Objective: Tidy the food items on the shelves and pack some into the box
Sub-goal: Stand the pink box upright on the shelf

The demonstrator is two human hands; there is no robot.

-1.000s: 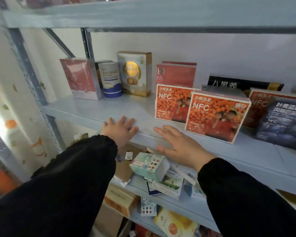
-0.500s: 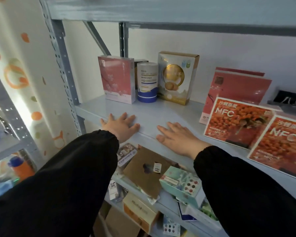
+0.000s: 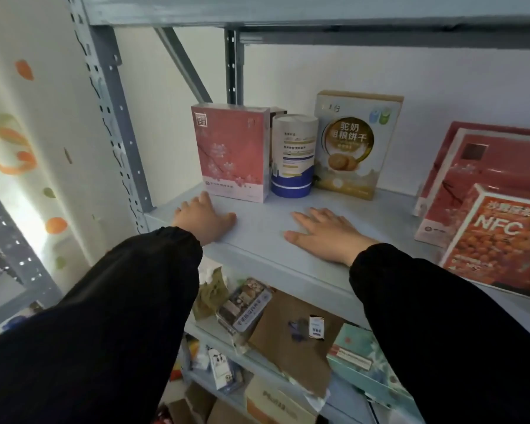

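Shelf [image 3: 263, 221], grey-blue metal: carrying food items along its back and right side.

Pink box [image 3: 231, 151]: standing upright at the back left, just beside the tin.

Tin [image 3: 292, 156], white with a blue base: standing between the pink box and the biscuit box.

Biscuit box [image 3: 354, 145]: standing upright, right of the tin.

Red boxes [image 3: 487, 160]: leaning at the far right, behind the NFC box.

NFC box [image 3: 499, 240], orange: tilting back near the right front edge.

Left hand [image 3: 204, 220]: lying palm down by the front left corner, fingers straight and spread, gripping nothing. The fingertips are reaching just beside the pink box's base; contact cannot be told.

Right hand [image 3: 325, 237]: lying flat mid-shelf, fingers straight, holding nothing, well apart from every box.

Lower shelf [image 3: 349, 393]: carrying a brown packet [image 3: 294, 335], a teal box [image 3: 361, 353] and a snack pack [image 3: 245, 304], all lying jumbled.
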